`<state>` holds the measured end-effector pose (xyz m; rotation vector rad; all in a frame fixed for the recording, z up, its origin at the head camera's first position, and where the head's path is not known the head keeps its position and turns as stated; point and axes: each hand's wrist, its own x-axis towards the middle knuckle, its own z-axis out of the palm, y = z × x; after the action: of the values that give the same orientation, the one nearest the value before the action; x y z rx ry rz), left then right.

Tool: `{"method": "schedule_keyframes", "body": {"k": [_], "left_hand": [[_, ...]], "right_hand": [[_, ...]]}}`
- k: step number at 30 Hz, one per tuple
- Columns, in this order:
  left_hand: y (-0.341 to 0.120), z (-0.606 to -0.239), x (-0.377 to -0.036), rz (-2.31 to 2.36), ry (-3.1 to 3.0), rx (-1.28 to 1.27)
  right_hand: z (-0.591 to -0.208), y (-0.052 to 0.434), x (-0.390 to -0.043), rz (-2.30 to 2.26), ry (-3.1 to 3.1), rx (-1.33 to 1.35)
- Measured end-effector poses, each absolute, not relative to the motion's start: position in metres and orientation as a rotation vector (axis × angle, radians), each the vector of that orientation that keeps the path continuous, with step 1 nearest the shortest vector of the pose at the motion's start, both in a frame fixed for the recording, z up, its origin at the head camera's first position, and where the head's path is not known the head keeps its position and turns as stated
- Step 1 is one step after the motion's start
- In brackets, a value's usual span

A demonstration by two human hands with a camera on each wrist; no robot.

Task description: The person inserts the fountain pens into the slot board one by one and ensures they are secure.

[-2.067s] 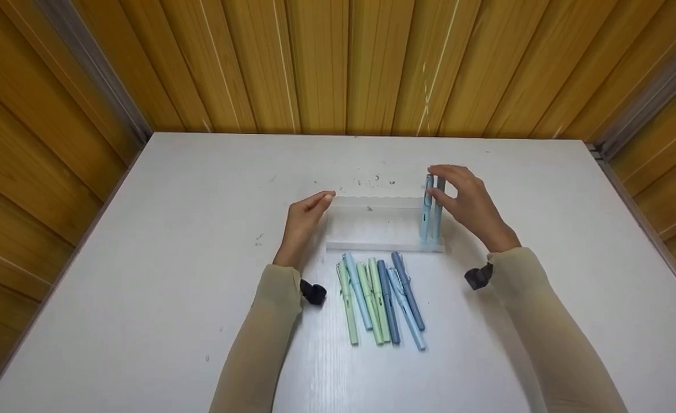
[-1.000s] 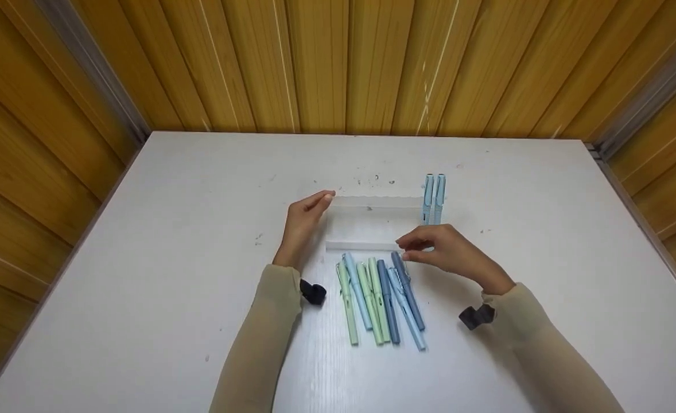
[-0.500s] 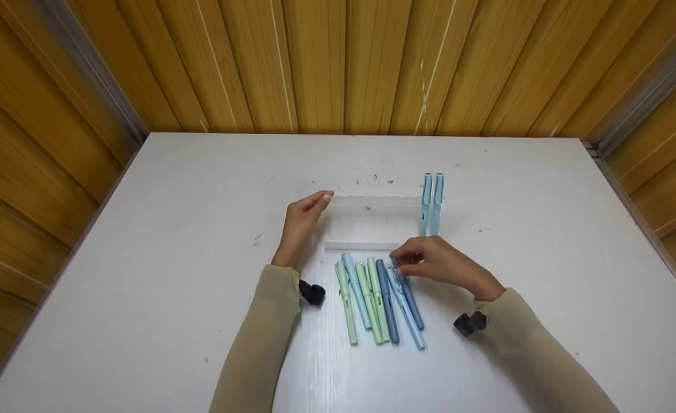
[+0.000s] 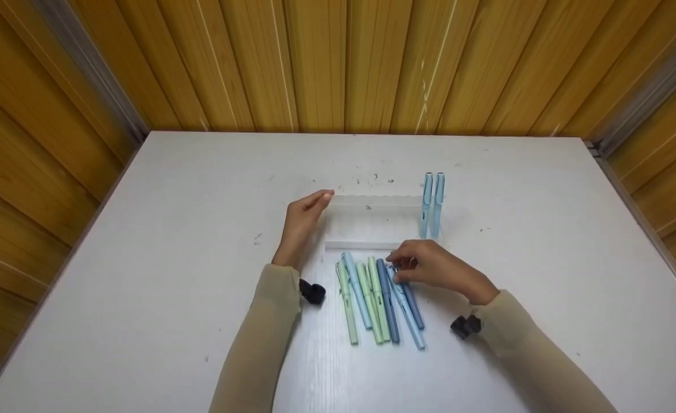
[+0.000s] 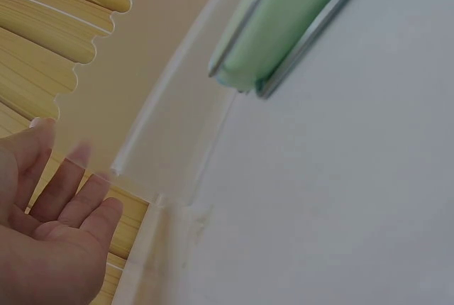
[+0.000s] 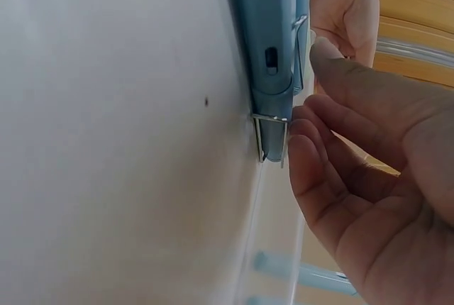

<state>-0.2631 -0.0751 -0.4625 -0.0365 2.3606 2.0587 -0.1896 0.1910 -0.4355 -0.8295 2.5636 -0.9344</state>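
My left hand (image 4: 303, 221) pinches the left edge of a clear acrylic pen stand (image 4: 372, 245) with a scalloped top; in the left wrist view its fingers show through the panel. At the stand's right end, two light blue pens (image 4: 427, 201) stand upright. My right hand (image 4: 430, 265) hovers at the cap ends of a light blue pen (image 4: 409, 312) and the dark blue pen (image 4: 416, 312) beside it, both lying on the table. In the right wrist view, thumb and fingers are bent and apart, with fingertips right at a blue pen's cap (image 6: 273, 124).
Left of those pens lie another dark blue pen (image 4: 389, 310), several light green pens (image 4: 348, 304) and one more light blue pen (image 4: 358, 292), caps toward the stand. The white table (image 4: 171, 258) meets yellow wood-look panels (image 4: 315, 69) at the back and sides.
My right hand has left the upright pens and come down toward me to the lying pens, then shifted slightly left along their caps. The left hand stays on the stand.
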Motion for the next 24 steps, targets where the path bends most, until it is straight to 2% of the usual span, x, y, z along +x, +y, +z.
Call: {"method": "schedule_keyframes", "body": {"k": [24], "left_hand": [[-0.0749, -0.4630, -0.2629, 2.048, 2.369, -0.041]], "right_hand": [[-0.4346, 0.1836, -0.1913, -0.766, 2.563, -0.871]]}}
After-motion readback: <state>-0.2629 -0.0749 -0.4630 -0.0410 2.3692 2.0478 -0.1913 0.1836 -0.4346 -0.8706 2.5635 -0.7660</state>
